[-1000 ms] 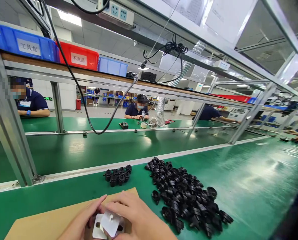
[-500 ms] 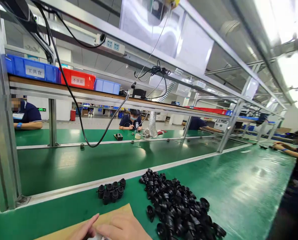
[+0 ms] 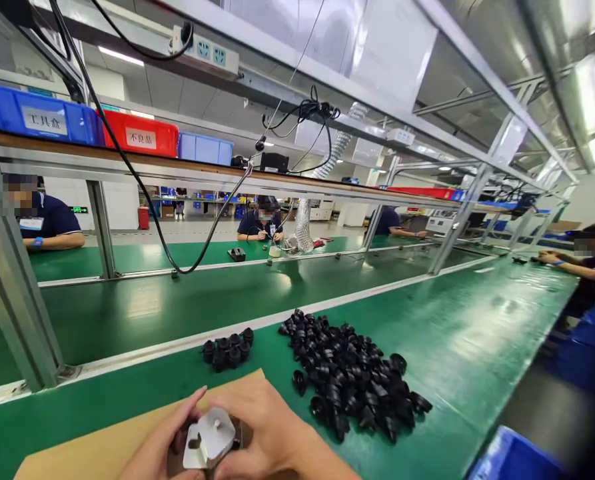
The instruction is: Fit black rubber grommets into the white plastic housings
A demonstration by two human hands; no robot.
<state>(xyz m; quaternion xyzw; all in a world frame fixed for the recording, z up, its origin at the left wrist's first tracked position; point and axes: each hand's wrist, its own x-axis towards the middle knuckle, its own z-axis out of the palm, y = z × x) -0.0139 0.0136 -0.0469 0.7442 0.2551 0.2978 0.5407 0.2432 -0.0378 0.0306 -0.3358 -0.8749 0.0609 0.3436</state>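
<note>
A silvery metal piece (image 3: 212, 437) with a slotted hole and a small pin on its face is held low in the head view. My left hand (image 3: 160, 437) grips it from the left with the fingers curled about it. From the other side my right hand (image 3: 262, 423) closes on it, thumb against its lower edge. Under both hands lies a brown paper or cardboard sheet (image 3: 82, 443). Just beyond stands a small group of black ridged parts (image 3: 227, 350). A larger heap of similar black parts (image 3: 347, 373) spreads to the right.
A metal frame post (image 3: 20, 267) rises at the left. Above the green bench (image 3: 457, 347), a shelf carries blue bins (image 3: 62, 120) and a red bin (image 3: 140, 133). A black cable (image 3: 147, 207) hangs down. A blue container (image 3: 512, 460) is at lower right. Several people sit farther off.
My view has tipped downward, so the hands and bench sit higher in it. The metal piece, barely visible before, now shows plainly between both hands.
</note>
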